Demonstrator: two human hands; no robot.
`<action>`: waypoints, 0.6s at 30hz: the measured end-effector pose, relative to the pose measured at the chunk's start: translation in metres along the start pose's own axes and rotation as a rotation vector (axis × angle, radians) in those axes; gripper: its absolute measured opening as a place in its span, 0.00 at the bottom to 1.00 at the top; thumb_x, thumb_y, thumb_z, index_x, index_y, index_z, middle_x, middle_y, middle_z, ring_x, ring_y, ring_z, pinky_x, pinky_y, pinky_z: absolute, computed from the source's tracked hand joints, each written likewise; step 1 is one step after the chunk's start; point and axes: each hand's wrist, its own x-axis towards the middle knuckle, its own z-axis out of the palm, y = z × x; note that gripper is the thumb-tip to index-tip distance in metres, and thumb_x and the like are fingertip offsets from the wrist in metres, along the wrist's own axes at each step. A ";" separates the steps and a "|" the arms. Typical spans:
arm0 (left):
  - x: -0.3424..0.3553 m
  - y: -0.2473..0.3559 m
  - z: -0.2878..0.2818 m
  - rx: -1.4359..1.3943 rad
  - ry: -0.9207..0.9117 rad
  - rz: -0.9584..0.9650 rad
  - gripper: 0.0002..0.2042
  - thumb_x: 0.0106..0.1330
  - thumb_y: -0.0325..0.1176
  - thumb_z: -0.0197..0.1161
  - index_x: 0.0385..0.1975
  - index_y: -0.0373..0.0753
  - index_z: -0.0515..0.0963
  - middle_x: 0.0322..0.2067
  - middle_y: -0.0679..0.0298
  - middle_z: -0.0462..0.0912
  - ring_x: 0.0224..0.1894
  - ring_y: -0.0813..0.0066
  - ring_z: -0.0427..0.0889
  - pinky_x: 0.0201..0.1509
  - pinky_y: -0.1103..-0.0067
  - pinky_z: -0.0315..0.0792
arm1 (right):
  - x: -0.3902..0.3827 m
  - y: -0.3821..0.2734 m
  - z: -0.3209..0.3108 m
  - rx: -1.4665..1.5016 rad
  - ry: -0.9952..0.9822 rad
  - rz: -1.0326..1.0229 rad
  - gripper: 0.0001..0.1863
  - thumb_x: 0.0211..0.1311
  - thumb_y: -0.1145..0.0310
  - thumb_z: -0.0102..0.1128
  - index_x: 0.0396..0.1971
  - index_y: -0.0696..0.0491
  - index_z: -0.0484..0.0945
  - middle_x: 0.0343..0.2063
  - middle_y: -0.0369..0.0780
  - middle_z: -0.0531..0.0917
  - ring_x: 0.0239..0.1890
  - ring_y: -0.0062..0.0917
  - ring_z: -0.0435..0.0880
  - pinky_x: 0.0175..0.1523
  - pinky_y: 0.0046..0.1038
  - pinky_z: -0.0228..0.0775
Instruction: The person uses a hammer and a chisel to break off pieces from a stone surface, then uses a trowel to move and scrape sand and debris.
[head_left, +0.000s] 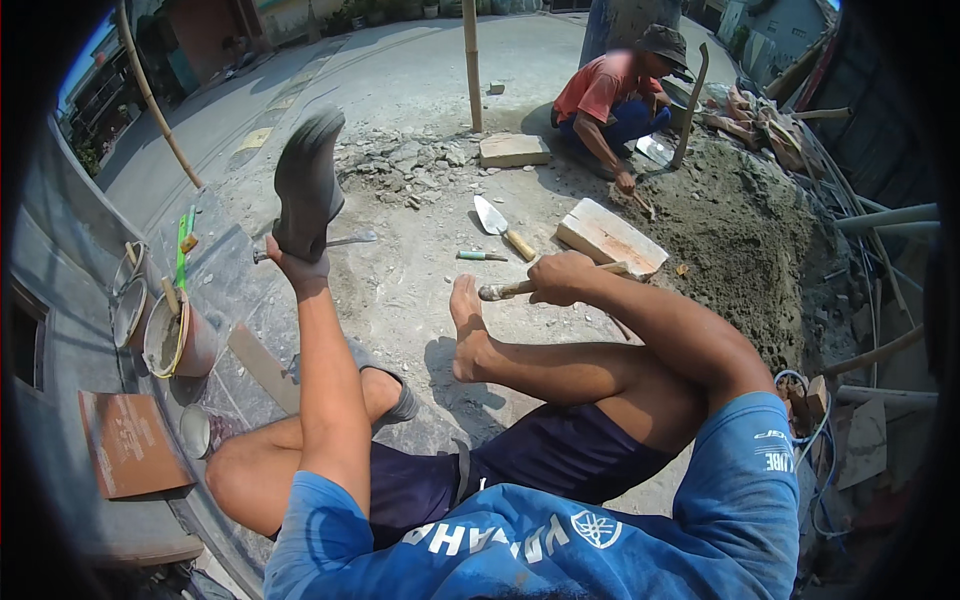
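Observation:
My left hand (296,264) is raised and grips a grey rubber shoe (305,180) by its heel end, sole side facing out. My right hand (560,278) is closed around the wooden handle of a brush-like tool (500,291), held over my bare right foot (466,330). I sit on the gritty concrete ground with my legs crossed; my other foot still wears a grey shoe (396,392).
A trowel (500,226), a small green-handled tool (481,256) and a pale block (610,237) lie ahead. Another person (620,100) crouches by a sand pile (740,230). Buckets (170,335) and a reddish tile (130,440) stand at my left. Bamboo poles (471,60) rise behind.

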 end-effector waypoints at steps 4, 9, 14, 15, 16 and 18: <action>-0.033 0.002 0.015 -0.075 -0.151 -0.024 0.27 0.65 0.56 0.45 0.53 0.42 0.72 0.54 0.61 0.75 0.57 0.62 0.72 0.62 0.62 0.64 | 0.009 0.002 -0.001 0.018 0.066 0.047 0.21 0.59 0.51 0.59 0.39 0.54 0.82 0.36 0.44 0.84 0.40 0.38 0.83 0.43 0.38 0.76; 0.000 0.013 0.035 -0.075 0.097 0.025 0.25 0.63 0.60 0.43 0.47 0.48 0.76 0.51 0.66 0.77 0.54 0.62 0.74 0.60 0.62 0.64 | 0.010 -0.002 -0.013 0.061 0.131 -0.005 0.21 0.59 0.51 0.58 0.38 0.56 0.81 0.36 0.46 0.83 0.40 0.39 0.84 0.42 0.38 0.76; 0.002 0.008 0.012 0.070 -0.041 0.041 0.30 0.62 0.62 0.42 0.52 0.46 0.73 0.55 0.63 0.75 0.58 0.60 0.71 0.64 0.62 0.61 | 0.009 -0.010 -0.007 0.063 0.163 -0.043 0.21 0.59 0.49 0.58 0.39 0.53 0.79 0.34 0.46 0.83 0.40 0.40 0.83 0.42 0.39 0.75; -0.001 0.005 -0.001 0.074 -0.106 -0.024 0.30 0.62 0.62 0.45 0.52 0.44 0.73 0.56 0.61 0.74 0.58 0.58 0.71 0.65 0.62 0.61 | 0.009 -0.010 -0.007 0.066 0.165 -0.024 0.21 0.59 0.49 0.58 0.39 0.53 0.79 0.34 0.46 0.83 0.40 0.40 0.83 0.42 0.39 0.75; -0.008 -0.003 -0.011 0.065 -0.115 -0.039 0.30 0.62 0.62 0.45 0.52 0.44 0.73 0.56 0.61 0.74 0.58 0.58 0.71 0.65 0.62 0.61 | 0.009 -0.009 -0.006 0.063 0.163 -0.036 0.22 0.59 0.49 0.59 0.39 0.54 0.79 0.34 0.46 0.83 0.40 0.40 0.83 0.42 0.39 0.75; -0.024 -0.012 -0.030 0.030 -0.043 -0.097 0.32 0.60 0.61 0.50 0.54 0.40 0.71 0.57 0.57 0.73 0.59 0.57 0.71 0.65 0.61 0.61 | 0.014 -0.011 -0.006 0.061 0.151 -0.052 0.22 0.59 0.49 0.59 0.39 0.54 0.79 0.34 0.46 0.83 0.40 0.41 0.83 0.42 0.39 0.75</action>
